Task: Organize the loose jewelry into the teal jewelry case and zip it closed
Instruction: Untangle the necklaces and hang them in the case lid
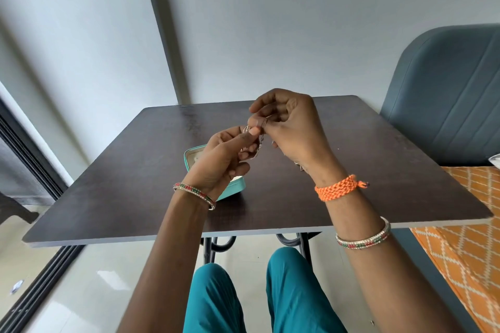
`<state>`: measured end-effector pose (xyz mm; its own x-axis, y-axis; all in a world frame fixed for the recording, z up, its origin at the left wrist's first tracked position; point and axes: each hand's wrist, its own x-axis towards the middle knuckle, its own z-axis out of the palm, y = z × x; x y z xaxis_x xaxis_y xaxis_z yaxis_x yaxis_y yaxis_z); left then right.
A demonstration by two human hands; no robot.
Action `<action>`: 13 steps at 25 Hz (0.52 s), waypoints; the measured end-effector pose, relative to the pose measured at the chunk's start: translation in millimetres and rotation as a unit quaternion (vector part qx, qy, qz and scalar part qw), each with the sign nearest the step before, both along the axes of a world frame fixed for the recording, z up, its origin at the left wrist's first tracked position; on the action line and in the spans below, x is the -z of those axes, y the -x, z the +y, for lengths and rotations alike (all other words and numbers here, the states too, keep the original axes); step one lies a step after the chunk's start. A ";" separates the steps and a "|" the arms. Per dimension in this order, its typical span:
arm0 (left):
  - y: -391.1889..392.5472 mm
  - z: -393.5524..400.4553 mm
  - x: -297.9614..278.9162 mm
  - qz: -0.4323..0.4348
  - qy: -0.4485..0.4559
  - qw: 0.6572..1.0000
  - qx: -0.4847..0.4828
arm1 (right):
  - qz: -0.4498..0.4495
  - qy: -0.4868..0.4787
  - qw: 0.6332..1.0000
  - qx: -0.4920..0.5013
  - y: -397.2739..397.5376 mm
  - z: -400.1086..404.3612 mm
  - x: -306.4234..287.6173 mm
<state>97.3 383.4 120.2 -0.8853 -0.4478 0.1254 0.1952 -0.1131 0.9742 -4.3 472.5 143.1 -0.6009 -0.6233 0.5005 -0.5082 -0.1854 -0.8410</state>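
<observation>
Right now the left hand (224, 157) and right hand (286, 127) both pinch a chain (260, 146) above the table (135, 184), and fumbling could drop it beside the case (232, 189).

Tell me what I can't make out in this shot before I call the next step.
Head view:
- teal jewelry case: largely hidden behind left hand; contents unreadable.
- Chain piece pinched between left hand and right hand: too small to identify.
- Metal bits beneath right wrist: mostly hidden.
</observation>
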 end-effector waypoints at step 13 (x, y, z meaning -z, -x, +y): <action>8.1 -3.7 -6.0 -0.135 0.086 0.981 -0.112 | -0.280 -0.060 0.941 -0.178 5.2 2.3 30.5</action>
